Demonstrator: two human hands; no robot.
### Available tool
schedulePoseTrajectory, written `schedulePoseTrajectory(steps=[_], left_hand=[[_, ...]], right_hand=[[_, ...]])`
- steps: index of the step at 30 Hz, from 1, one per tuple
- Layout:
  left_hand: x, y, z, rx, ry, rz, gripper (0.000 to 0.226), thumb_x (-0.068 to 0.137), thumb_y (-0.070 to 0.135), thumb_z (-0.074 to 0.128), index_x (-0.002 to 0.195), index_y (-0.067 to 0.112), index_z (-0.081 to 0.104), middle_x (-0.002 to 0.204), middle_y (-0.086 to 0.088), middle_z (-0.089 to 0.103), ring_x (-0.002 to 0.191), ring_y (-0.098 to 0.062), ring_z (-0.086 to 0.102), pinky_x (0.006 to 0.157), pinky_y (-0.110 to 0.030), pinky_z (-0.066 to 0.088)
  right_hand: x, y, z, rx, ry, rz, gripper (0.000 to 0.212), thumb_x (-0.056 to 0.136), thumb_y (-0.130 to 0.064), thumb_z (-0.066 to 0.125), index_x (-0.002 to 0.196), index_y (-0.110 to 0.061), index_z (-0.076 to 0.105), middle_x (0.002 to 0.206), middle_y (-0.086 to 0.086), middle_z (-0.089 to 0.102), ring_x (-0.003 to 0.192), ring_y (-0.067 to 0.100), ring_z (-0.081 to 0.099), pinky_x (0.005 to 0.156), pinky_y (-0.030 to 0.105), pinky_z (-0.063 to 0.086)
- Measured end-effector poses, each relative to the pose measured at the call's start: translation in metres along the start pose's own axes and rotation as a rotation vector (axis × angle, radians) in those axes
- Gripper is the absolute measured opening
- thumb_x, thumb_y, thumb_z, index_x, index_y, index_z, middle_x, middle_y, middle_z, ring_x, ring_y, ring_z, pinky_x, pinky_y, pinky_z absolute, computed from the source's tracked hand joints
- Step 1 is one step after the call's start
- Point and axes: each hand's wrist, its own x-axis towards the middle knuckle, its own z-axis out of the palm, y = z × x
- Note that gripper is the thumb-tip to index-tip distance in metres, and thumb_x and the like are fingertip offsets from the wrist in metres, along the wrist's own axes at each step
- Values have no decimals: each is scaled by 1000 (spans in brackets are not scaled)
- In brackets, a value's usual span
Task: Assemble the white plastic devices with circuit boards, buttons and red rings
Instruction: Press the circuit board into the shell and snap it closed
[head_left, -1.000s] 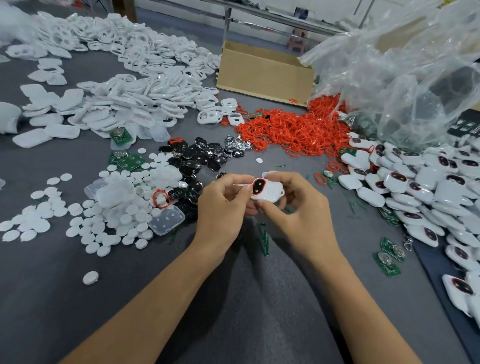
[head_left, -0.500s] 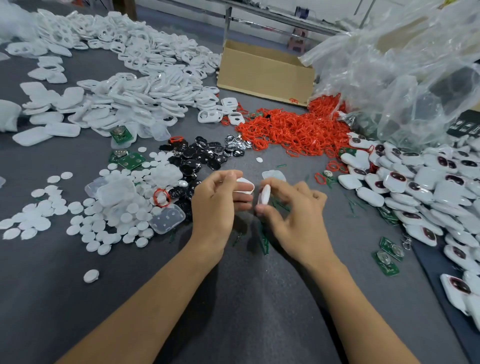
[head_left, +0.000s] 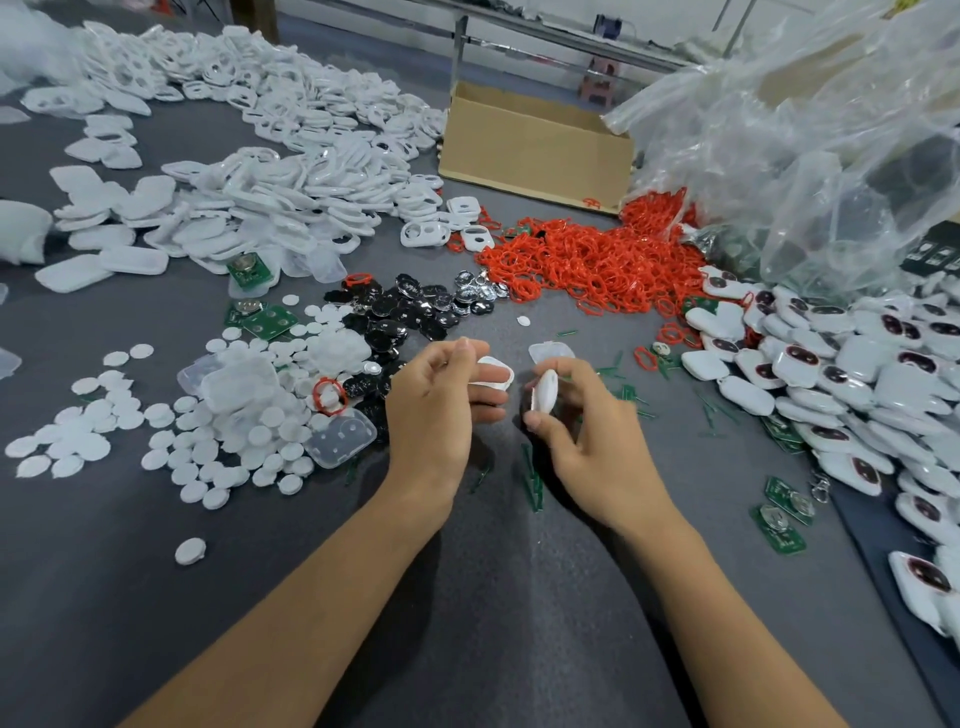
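Note:
My left hand (head_left: 441, 400) grips a white shell half (head_left: 496, 375) over the grey table, its fingers curled round the piece. A little to its right, my right hand (head_left: 582, 431) pinches a second white shell piece (head_left: 545, 391), held on edge between thumb and fingers. The two pieces are apart, with a small gap between them. Behind my hands lie black buttons (head_left: 415, 312), a heap of red rings (head_left: 587, 270) and green circuit boards (head_left: 270, 322). Which parts sit inside the held pieces is hidden.
White shells (head_left: 270, 197) are piled at the back left, white discs (head_left: 208, 441) at the left. Finished white devices (head_left: 841, 374) are heaped at the right beside a clear plastic bag (head_left: 810, 156). A cardboard box (head_left: 535, 150) stands behind. Loose boards (head_left: 779, 519) lie at the right.
A second ago both hands held one white device with its red-ringed face up. Now the hands have drawn apart, each holding a separate white piece, the right one turned on edge.

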Motion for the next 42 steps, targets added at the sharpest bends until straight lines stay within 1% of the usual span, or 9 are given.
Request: schedulePoseTrajectory(steps=[4, 7, 11, 15, 27, 30, 34, 38, 42], left_hand=[[1, -2, 0, 11, -19, -4, 19, 99, 11, 48, 96, 5, 66, 77, -9, 70, 60, -14, 62, 55, -21, 54], [-1, -3, 1, 99, -69, 31, 19, 94, 3, 54, 95, 10, 71, 80, -8, 70, 64, -10, 62, 57, -21, 54], [-1, -4, 1, 141, -102, 69, 26, 88, -4, 57, 88, 16, 75, 73, 2, 72, 64, -5, 64, 57, -21, 54], [-2, -3, 2, 126, -116, 80, 30, 86, -4, 59, 86, 21, 76, 72, 5, 73, 63, -3, 63, 58, -19, 54], [-5, -3, -1, 203, -188, 144, 28, 88, -3, 62, 92, 21, 76, 82, 5, 76, 74, -6, 68, 65, -23, 57], [-6, -2, -1, 168, -247, 130, 31, 88, -2, 63, 93, 26, 74, 78, 8, 75, 67, -3, 65, 66, -21, 56], [-6, 0, 1, 40, -337, 71, 33, 86, -2, 65, 112, 18, 69, 84, -4, 72, 73, -11, 67, 72, -25, 58], [-2, 0, 1, -18, -342, 62, 30, 86, 7, 66, 114, 17, 69, 92, -8, 71, 80, -13, 64, 77, -25, 55], [-1, -2, 0, 65, -341, 144, 27, 86, 9, 68, 111, 19, 69, 98, -10, 71, 85, -10, 64, 83, -21, 52]], right_hand=[[3, -10, -8, 456, 84, -37, 37, 87, 6, 57, 113, -19, 51, 109, 4, 65, 93, 14, 61, 85, 29, 46], [6, -10, -9, 660, 47, 44, 35, 87, 17, 51, 113, -7, 52, 102, -1, 64, 81, -1, 60, 73, 17, 48], [6, -12, -6, 783, 63, 153, 31, 84, 21, 51, 109, 2, 55, 90, 2, 68, 70, 9, 66, 69, 25, 57], [6, -10, -5, 915, 81, 270, 29, 86, 18, 50, 110, 2, 55, 90, 17, 68, 83, 26, 67, 78, 37, 59], [7, -9, -12, 995, 87, 357, 29, 81, 23, 49, 90, -2, 61, 71, 16, 71, 61, 27, 68, 59, 32, 59], [8, -6, -13, 1089, 72, 391, 26, 82, 21, 47, 95, 3, 60, 73, 14, 71, 61, 26, 69, 57, 27, 58], [9, -7, -14, 1232, -22, 416, 26, 83, 8, 55, 109, 7, 58, 77, 14, 71, 59, 21, 69, 57, 22, 56], [7, -9, -10, 1134, -72, 292, 35, 69, -2, 66, 104, -1, 64, 84, 9, 72, 67, 18, 69, 63, 22, 56], [7, -7, -10, 848, -36, 216, 38, 70, 2, 72, 106, -10, 66, 95, 9, 74, 80, 16, 67, 77, 26, 56]])
